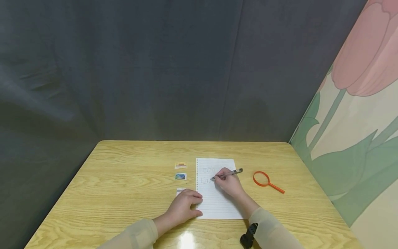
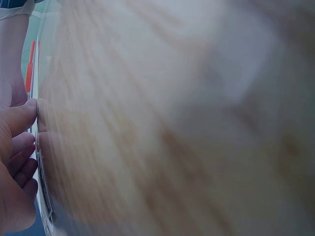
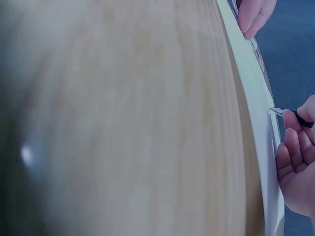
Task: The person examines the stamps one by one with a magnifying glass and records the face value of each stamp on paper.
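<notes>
A lined sheet of paper (image 1: 217, 207) with punched holes down its left side lies on the wooden table. Handwritten figures, faint at this distance, run across two rows in its upper half. My right hand (image 1: 230, 185) pinches a pen (image 1: 237, 171), whose tip meets the paper at the second row; the right wrist view shows the pen tip (image 3: 276, 111) at the sheet. Across the sheet's lower left edge rests my left hand (image 1: 184, 207), fingers relaxed. It partly covers the lowest of three small stamp-like pictures, below a blue-green one (image 1: 180, 176) and an orange-yellow one (image 1: 180, 165).
To the right of the paper lies an orange magnifying glass (image 1: 276, 188). A black strapped device (image 1: 248, 237) sits at the right wrist. Dark curtain (image 1: 171, 69) stands behind and left of the table (image 1: 124, 180), and a tulip-patterned wall covering (image 1: 348, 148) on the right.
</notes>
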A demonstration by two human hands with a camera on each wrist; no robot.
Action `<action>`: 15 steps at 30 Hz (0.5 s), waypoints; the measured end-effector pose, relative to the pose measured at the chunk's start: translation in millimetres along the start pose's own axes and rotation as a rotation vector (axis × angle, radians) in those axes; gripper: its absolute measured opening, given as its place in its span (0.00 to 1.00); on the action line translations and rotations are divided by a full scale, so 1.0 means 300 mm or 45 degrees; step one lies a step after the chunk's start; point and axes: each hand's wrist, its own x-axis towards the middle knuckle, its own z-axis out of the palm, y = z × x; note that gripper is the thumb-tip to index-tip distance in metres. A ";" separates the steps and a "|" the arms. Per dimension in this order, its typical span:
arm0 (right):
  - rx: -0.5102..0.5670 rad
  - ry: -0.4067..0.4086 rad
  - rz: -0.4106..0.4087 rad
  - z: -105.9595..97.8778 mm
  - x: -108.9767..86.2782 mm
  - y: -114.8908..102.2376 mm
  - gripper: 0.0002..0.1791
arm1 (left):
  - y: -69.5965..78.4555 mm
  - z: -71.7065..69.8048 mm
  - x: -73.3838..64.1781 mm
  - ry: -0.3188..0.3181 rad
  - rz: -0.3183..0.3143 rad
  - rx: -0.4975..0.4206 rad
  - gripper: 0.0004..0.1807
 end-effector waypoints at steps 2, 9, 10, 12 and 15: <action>-0.001 0.013 0.000 0.004 0.004 -0.002 0.03 | 0.000 0.000 0.000 0.008 0.007 0.004 0.22; 0.027 0.043 -0.033 0.019 0.015 -0.001 0.02 | -0.004 0.002 -0.001 0.012 0.020 0.015 0.21; 0.028 0.046 -0.033 0.020 0.016 -0.001 0.02 | -0.005 0.003 0.000 0.012 0.021 0.015 0.21; 0.025 0.051 -0.034 0.023 0.017 -0.001 0.02 | -0.005 0.003 -0.001 0.014 0.023 0.014 0.21; 0.029 0.053 -0.014 0.025 0.017 0.002 0.02 | -0.005 0.004 0.000 0.013 0.020 0.015 0.21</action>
